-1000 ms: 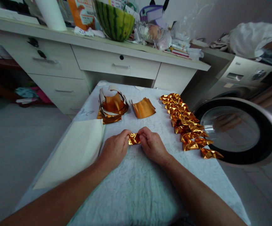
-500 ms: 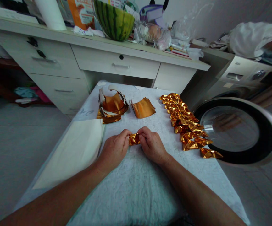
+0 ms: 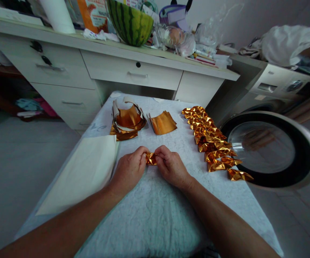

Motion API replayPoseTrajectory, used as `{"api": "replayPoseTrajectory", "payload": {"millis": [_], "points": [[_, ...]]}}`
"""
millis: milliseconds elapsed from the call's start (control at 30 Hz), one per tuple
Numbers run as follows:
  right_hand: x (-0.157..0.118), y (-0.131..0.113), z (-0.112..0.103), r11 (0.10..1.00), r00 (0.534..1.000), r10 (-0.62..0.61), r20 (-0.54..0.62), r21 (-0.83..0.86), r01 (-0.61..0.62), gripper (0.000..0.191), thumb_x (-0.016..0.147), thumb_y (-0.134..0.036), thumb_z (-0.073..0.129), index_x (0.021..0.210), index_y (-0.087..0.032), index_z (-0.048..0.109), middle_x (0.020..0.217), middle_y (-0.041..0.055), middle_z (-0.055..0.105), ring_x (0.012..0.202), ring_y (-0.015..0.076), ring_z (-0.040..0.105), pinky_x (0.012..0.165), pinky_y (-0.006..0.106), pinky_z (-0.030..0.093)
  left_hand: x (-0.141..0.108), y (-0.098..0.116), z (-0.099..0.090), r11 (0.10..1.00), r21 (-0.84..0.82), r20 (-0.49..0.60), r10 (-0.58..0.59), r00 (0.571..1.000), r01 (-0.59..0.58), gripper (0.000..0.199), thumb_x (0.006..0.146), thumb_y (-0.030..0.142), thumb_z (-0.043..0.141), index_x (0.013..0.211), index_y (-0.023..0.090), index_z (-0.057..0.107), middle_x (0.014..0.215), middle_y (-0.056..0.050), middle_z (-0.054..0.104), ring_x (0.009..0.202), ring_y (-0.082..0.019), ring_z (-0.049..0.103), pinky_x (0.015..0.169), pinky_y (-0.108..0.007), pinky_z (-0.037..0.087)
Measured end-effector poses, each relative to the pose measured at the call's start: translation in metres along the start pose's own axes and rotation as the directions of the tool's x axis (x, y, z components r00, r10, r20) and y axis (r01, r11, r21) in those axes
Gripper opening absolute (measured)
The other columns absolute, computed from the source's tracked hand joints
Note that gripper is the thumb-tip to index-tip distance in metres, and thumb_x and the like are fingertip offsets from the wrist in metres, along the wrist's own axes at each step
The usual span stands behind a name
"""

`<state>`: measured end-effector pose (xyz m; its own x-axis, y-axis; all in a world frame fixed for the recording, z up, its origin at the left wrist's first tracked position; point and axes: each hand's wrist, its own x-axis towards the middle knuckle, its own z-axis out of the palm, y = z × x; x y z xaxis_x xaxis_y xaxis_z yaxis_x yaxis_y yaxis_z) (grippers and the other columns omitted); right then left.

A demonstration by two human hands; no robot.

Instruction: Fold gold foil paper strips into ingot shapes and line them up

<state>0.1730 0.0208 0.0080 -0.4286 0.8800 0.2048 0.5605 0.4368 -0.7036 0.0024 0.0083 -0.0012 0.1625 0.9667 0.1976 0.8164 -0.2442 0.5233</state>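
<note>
Between my two hands is a folded piece of gold foil paper (image 3: pixel 151 159), creased and shiny. My left hand (image 3: pixel 132 165) pinches its left end, and my right hand (image 3: pixel 171 165) grips the right end; the fingertips partly hide both ends. Beyond them lies a small stack of flat gold foil sheets (image 3: pixel 163 123). To its left is a larger, curled pile of gold foil sheets (image 3: pixel 129 120) with pale backs. Rows of folded gold foil pieces (image 3: pixel 211 138) run along the right side, with a single folded piece (image 3: pixel 239 175) nearest me.
A cloth-covered table (image 3: pixel 149 215) carries everything, with a pale sheet (image 3: pixel 81 175) at its left. Behind stands a white drawer desk (image 3: pixel 133 70) holding a cut watermelon (image 3: pixel 130 23) and clutter. At right, an open washing machine door (image 3: pixel 271 148) reaches close to the table edge.
Less of the foil piece shows between my hands, which are slightly closer together. The piles and the folded rows stay as they were.
</note>
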Motion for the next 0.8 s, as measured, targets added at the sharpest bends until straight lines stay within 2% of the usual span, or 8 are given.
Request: {"api": "replayPoseTrajectory", "payload": {"millis": [167, 300, 367, 567, 800], "points": [[0.0, -0.002, -0.003, 1.0, 1.0, 0.0, -0.023, 0.018, 0.0, 0.011, 0.089, -0.015, 0.042, 0.095, -0.021, 0.049, 0.061, -0.0054, 0.054, 0.054, 0.0126, 0.051, 0.058, 0.022, 0.035, -0.001, 0.0, -0.001, 0.998, -0.058, -0.012, 0.008, 1.0, -0.008, 0.023, 0.093, 0.022, 0.036, 0.098, 0.022, 0.058, 0.078, 0.0, 0.07, 0.07, -0.017, 0.067, 0.063, -0.027, 0.044], [-0.001, -0.001, -0.005, 0.999, 0.999, 0.038, -0.018, 0.012, -0.037, 0.018, 0.09, -0.02, 0.046, 0.108, -0.02, 0.048, 0.064, -0.0056, 0.054, 0.054, 0.0122, 0.049, 0.056, 0.021, 0.033, -0.001, 0.002, -0.004, 0.992, -0.129, -0.01, -0.012, 1.0, 0.011, 0.024, 0.095, 0.026, 0.033, 0.1, 0.022, 0.057, 0.079, 0.0, 0.07, 0.072, -0.018, 0.068, 0.064, -0.027, 0.045], [-0.001, 0.0, -0.007, 0.999, 0.998, 0.053, -0.018, 0.007, -0.053, 0.019, 0.09, -0.024, 0.048, 0.109, -0.02, 0.048, 0.065, -0.0052, 0.054, 0.055, 0.0122, 0.049, 0.055, 0.021, 0.033, -0.001, 0.002, -0.005, 0.99, -0.136, -0.001, -0.022, 1.0, 0.021, 0.026, 0.096, 0.027, 0.032, 0.104, 0.022, 0.056, 0.081, -0.001, 0.07, 0.073, -0.019, 0.068, 0.065, -0.028, 0.045], [0.0, 0.006, -0.008, 0.997, 0.993, 0.064, -0.101, 0.05, -0.059, 0.002, 0.088, -0.021, 0.049, 0.088, -0.021, 0.051, 0.064, -0.0051, 0.053, 0.056, 0.0109, 0.049, 0.056, 0.021, 0.034, -0.002, 0.001, -0.003, 0.987, -0.161, 0.026, -0.02, 0.999, 0.023, 0.03, 0.097, 0.033, 0.03, 0.107, 0.021, 0.056, 0.081, -0.001, 0.07, 0.074, -0.021, 0.068, 0.065, -0.03, 0.044], [0.005, 0.017, -0.014, 0.994, 0.973, 0.101, -0.209, -0.021, -0.108, 0.008, 0.084, -0.017, 0.051, 0.078, -0.02, 0.056, 0.063, -0.0038, 0.055, 0.057, 0.0113, 0.048, 0.057, 0.023, 0.035, -0.003, 0.003, -0.006, 0.976, -0.217, 0.024, -0.018, 1.0, 0.023, 0.04, 0.099, 0.044, 0.025, 0.109, 0.021, 0.056, 0.08, -0.001, 0.069, 0.073, -0.021, 0.067, 0.063, -0.029, 0.043]]}}
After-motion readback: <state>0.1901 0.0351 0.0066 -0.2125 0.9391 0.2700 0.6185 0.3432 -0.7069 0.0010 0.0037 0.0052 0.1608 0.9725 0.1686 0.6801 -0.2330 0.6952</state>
